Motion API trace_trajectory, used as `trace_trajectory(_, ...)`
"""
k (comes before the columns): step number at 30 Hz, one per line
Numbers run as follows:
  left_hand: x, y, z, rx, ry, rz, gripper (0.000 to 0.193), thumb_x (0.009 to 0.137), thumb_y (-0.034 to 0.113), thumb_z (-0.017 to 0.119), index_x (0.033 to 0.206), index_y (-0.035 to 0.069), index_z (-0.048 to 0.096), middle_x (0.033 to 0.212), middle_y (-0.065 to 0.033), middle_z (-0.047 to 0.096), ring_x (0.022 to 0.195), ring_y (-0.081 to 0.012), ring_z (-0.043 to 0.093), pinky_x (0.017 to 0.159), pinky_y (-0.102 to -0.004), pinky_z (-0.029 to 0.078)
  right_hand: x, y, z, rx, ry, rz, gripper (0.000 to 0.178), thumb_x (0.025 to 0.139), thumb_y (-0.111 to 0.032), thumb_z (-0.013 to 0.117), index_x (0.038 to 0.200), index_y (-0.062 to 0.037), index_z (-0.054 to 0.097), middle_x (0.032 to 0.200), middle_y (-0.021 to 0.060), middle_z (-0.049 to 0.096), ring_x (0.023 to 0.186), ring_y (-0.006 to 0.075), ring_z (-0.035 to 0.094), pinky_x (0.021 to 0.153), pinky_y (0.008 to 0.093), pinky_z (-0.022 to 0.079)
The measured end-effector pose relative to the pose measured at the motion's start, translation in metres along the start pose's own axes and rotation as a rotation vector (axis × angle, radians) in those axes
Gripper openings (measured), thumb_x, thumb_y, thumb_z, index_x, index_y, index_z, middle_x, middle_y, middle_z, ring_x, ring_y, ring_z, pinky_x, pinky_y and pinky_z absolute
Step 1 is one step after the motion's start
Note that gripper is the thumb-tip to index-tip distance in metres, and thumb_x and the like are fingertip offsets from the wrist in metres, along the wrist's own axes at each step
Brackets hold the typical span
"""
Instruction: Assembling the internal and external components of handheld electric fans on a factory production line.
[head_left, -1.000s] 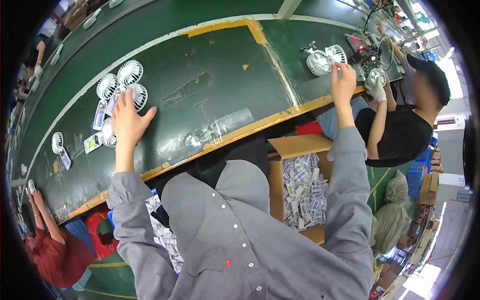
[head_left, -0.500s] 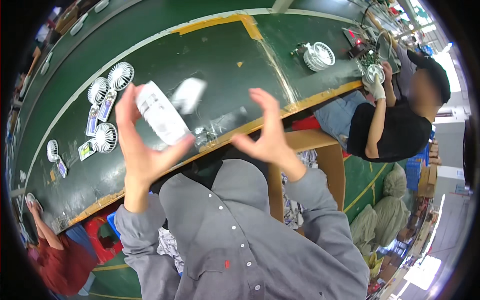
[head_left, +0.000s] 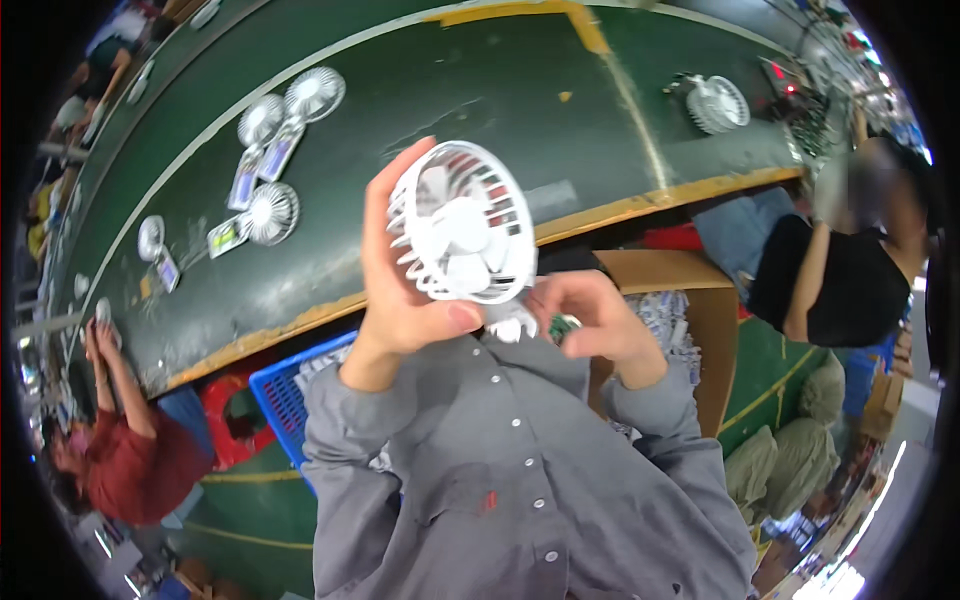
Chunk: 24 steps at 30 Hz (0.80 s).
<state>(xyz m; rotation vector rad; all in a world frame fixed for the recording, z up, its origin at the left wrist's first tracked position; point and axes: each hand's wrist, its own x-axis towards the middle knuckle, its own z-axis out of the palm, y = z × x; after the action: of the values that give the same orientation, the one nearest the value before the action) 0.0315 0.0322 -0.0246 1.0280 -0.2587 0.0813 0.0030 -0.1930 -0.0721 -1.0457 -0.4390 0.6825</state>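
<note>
My left hand (head_left: 385,295) is wrapped round the rim of a white fan head (head_left: 462,225). Its round grille is tilted up, with the white blades showing inside. Below the grille a short white neck (head_left: 512,325) sticks out, with thin wires beside it. Close to that neck, the fingers of my right hand (head_left: 610,320) close round a small green circuit board (head_left: 563,328). Both hands are above my lap, at the near edge of the green table (head_left: 420,90).
Several white handheld fans (head_left: 272,213) lie on the table to the left, and another fan (head_left: 718,105) at the right. A blue basket (head_left: 280,400) and a cardboard box (head_left: 718,350) stand below the edge. Co-workers sit on both sides.
Earlier my left hand was round a blurred white piece and my right hand was spread open. Now the left grips a fan head and the right has closed on the circuit board. The view has shifted.
</note>
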Motion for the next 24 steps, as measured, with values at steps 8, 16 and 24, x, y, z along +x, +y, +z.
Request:
trace_trajectory(8, -0.008, 0.011, -0.002, -0.144, 0.020, -0.095, 0.130, 0.060, 0.042, 0.086, 0.153, 0.006, 0.003, 0.138, -0.0155, 0.042, 0.126, -0.0290, 0.048, 0.106, -0.0414, 0.042, -0.015, -0.011, 0.035, 0.132, 0.003, -0.106, 0.029, 0.070, -0.005, 0.075, 0.093, -0.0006, 0.057, 0.096, 0.0117, 0.060, 0.097, 0.0233, 0.053, 0.088, 0.0375, 0.040)
trace_trajectory(16, -0.001, 0.000, -0.010, 0.180, 0.249, -0.176, 0.080, 0.081, 0.041, 0.076, 0.141, 0.006, 0.034, 0.110, -0.0072, 0.055, 0.100, -0.0159, 0.057, 0.084, -0.0307, 0.049, -0.011, 0.006, 0.033, 0.387, 0.218, 0.172, 0.014, 0.091, -0.013, 0.062, 0.086, -0.0009, 0.058, 0.075, 0.0079, 0.061, 0.067, 0.0158, 0.061, 0.078, 0.0339, 0.052)
trace_trajectory(24, 0.004, -0.029, -0.029, 0.228, 0.048, -0.538, 0.049, 0.092, 0.048, 0.064, 0.100, 0.000, 0.060, 0.085, -0.0018, 0.063, 0.071, -0.0049, 0.055, 0.062, -0.0207, 0.045, -0.023, 0.011, 0.040, 0.474, 0.144, -0.201, 0.019, 0.095, -0.022, 0.056, 0.092, -0.0042, 0.059, 0.061, 0.0004, 0.051, 0.065, 0.0150, 0.052, 0.076, 0.0366, 0.046)
